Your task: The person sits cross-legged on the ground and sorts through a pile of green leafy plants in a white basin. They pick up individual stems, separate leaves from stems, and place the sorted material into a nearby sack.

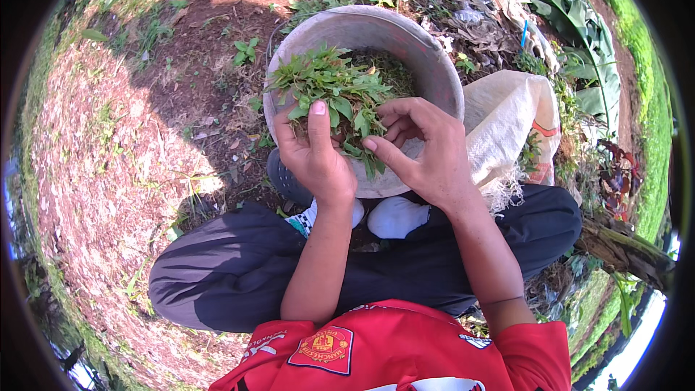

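Observation:
A clump of leafy green weeds (339, 84) rests in my left hand (317, 155), with the thumb laid over its near side. My right hand (426, 146) is at the clump's right edge, thumb and fingers around some of the leaves; how firmly they pinch is hard to see. Both hands are above a round, worn grey bucket (445, 73). Inside it, beyond the clump, lies a layer of dark, dry-looking plant matter (399, 68). The clump and my hands hide much of the bucket's inside.
A woven white sack (505, 114) lies against the bucket's right side. My knees and a dark perforated shoe (288, 179) are close to its near side. Stones and plastic litter (469, 16) cover the ground at the far right. A log (624, 252) lies by my right knee.

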A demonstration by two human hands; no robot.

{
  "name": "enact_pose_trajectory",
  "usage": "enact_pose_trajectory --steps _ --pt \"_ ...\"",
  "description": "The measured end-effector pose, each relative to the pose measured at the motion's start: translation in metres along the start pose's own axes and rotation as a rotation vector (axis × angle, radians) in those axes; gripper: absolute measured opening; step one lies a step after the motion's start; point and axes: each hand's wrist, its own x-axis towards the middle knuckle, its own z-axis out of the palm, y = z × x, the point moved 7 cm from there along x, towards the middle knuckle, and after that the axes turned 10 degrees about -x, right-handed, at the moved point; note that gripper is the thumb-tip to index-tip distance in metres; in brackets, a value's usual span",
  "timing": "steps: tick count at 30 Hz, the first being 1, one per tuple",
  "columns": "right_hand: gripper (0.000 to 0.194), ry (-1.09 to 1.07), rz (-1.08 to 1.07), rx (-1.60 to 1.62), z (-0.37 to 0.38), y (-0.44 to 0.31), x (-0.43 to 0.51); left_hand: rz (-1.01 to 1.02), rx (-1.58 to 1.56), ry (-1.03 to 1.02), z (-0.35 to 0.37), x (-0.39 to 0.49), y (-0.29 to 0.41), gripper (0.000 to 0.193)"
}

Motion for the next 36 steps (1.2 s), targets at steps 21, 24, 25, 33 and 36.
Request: enact_pose_trajectory --steps 21,24,25,33,36 --pt "0.014 -0.09 0.312 0.62 -0.032 0.038 0.001 0.07 0.163 -0.101 0.001 -0.006 -0.004 0.029" --pt "0.013 0.019 0.016 0.615 -0.036 0.019 0.004 0.182 0.337 -0.199 0.009 -0.012 -0.001 0.029" --pt "0.013 0.096 -0.009 0.588 -0.037 0.018 0.005 0.201 0.425 -0.225 0.011 -0.013 0.0 0.029" --pt "0.011 0.183 0.283 0.888 -0.031 0.039 0.017 0.204 0.401 -0.378 0.024 -0.021 -0.003 0.028" --pt "0.014 0.064 0.146 0.158 -0.036 0.025 0.017 0.118 0.421 -0.415 0.026 -0.024 -0.008 0.026"
